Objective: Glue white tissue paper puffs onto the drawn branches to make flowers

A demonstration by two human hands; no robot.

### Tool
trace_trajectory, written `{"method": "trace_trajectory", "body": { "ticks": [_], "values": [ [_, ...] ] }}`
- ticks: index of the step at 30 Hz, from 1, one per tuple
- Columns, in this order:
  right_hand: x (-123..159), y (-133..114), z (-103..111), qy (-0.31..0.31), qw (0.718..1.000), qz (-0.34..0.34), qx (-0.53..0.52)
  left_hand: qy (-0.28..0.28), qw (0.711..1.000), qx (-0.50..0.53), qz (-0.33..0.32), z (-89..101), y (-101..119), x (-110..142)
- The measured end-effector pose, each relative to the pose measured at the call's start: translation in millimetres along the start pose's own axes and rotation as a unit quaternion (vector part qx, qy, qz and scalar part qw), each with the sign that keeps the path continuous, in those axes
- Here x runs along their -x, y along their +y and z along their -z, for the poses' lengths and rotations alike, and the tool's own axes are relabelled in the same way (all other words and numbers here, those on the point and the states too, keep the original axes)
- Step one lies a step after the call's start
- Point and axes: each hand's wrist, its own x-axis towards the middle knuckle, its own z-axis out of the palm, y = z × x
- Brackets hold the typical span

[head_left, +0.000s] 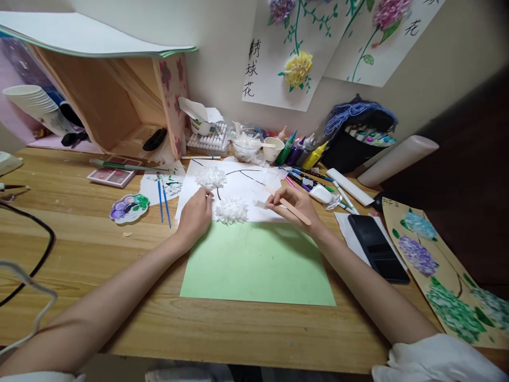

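My right hand (295, 206) is closed around a flat wooden craft stick (295, 211), which slants down toward my wrist. At its fingertips shows a small whitish piece (260, 203); I cannot tell if it is paper or something else. My left hand (194, 212) rests on the left edge of the white drawing paper (246, 187), fingers curled together. Whatever they may pinch is hidden. Beside them, an upper white ruffled flower (211, 177) and a lower one (231, 210) lie on the paper, among black drawn stems. A green sheet (258, 265) lies under the paper.
Left are a paint palette (129, 208), blue brushes (164, 201) and an open box (115, 101). Behind stand a bowl of white scraps (247, 148), a paper cup (273, 150) and paint bottles (296, 150). A phone (377, 246) and finished flower picture (441, 276) lie right.
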Motion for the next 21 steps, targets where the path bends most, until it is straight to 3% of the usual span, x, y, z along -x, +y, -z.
{"method": "trace_trajectory", "body": {
  "ticks": [3, 8, 11, 17, 21],
  "values": [
    [0, -8, -16, -0.068, 0.990, -0.042, -0.112, 0.026, 0.998, 0.055, 0.002, 10.9, 13, 7],
    [5, 3, -39, -0.101, 0.985, -0.046, -0.135, -0.119, 0.990, 0.072, -0.008, 19.9, 38, 23],
    [9, 10, -45, -0.099, 0.986, -0.036, -0.127, -0.165, 0.982, 0.089, -0.001, 16.6, 42, 29],
    [18, 10, -46, -0.032, 0.999, -0.007, -0.022, -0.163, 0.985, 0.053, 0.021, 9.9, 39, 32],
    [24, 8, -42, -0.039, 0.994, 0.098, 0.030, -0.142, 0.990, -0.002, 0.019, 7.1, 40, 34]
  ]
}}
